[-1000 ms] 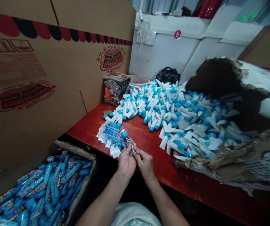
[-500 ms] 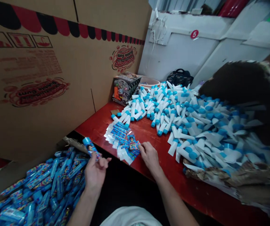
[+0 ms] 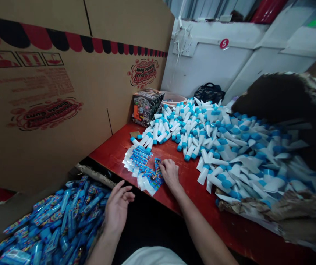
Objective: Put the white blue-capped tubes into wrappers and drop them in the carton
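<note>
My left hand [image 3: 118, 209] is raised over the table's front edge, palm up, fingers apart, holding nothing. My right hand [image 3: 170, 172] pinches a printed blue wrapper [image 3: 158, 165] at the right end of a fanned row of clear-and-blue wrappers [image 3: 139, 158] on the red table [image 3: 185, 184]. Behind it lies a large heap of white tubes with blue caps [image 3: 202, 129]. To the left of my left hand, an open carton holds a pile of blue wrapped tubes [image 3: 64, 217].
A tall printed cardboard box [image 3: 97, 81] stands on the left. At the back are a small dark toy box [image 3: 145, 106], a pink basin [image 3: 176, 98] and a dark bag [image 3: 209, 92]. Torn brown cardboard [image 3: 257, 209] edges the heap on the right.
The wrapped tube has left my left hand, whose fingers have opened. My right hand has moved slightly up and left, lifting the edge of a wrapper.
</note>
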Tool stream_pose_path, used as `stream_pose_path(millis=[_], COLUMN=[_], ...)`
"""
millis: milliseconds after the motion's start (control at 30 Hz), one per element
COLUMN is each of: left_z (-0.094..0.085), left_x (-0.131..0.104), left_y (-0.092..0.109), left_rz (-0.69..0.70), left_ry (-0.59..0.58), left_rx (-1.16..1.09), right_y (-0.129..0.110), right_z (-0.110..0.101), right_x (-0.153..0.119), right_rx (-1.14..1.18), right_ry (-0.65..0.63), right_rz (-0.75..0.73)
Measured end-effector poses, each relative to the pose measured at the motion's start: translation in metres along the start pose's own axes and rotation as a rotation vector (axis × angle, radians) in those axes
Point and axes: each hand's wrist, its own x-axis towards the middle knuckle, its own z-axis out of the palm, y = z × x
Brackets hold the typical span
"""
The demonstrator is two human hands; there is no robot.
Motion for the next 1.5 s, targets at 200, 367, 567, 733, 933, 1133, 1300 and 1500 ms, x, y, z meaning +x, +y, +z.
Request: stream_pose_path(millis=[200, 367, 567, 733, 933, 1133, 1300, 1500], left_z=[0.080, 0.118, 0.128, 0.142, 0.149, 0.149, 0.151, 0.139], left_x=[0.011, 0.012, 0.006, 0.017, 0.032, 0.049, 0.071, 0.097], left_y=[-0.025, -0.052, -0.076, -0.078, -0.070, -0.070, -0.055, -0.022], left_rz=[-0.018, -0.055, -0.027, -0.019, -0.081, -0.095, -0.064, -0.202], left_ry=[-0.356, -0.376, -0.356, -0.253, -0.383, -0.441, -0.243, -0.199], left_rx=[0.322, 0.061, 0.035, 0.026, 0.119, 0.137, 0.035, -0.184], right_y=[-0.001, 0.016, 0.033, 0.026, 0.033, 0.030, 0.024, 0.023], right_z=[-0.035, -0.041, -0.028, -0.022, -0.021, -0.010, 0.004, -0.002], right_x=[-0.034, -0.052, -0.059, -0.051, -0.029, -0.008, 0.021, 0.121], right_rx=[0.432, 0.933, 1.201, 1.303, 1.339, 1.337, 1.150, 0.418], right_ry=[0.022, -0.054, -0.016, -0.025, -0.012, -0.028, -0.236, 0.141], right_rz=[-0.187, 0.083, 0.312, 0.391, 0.384, 0.382, 0.242, 0.058])
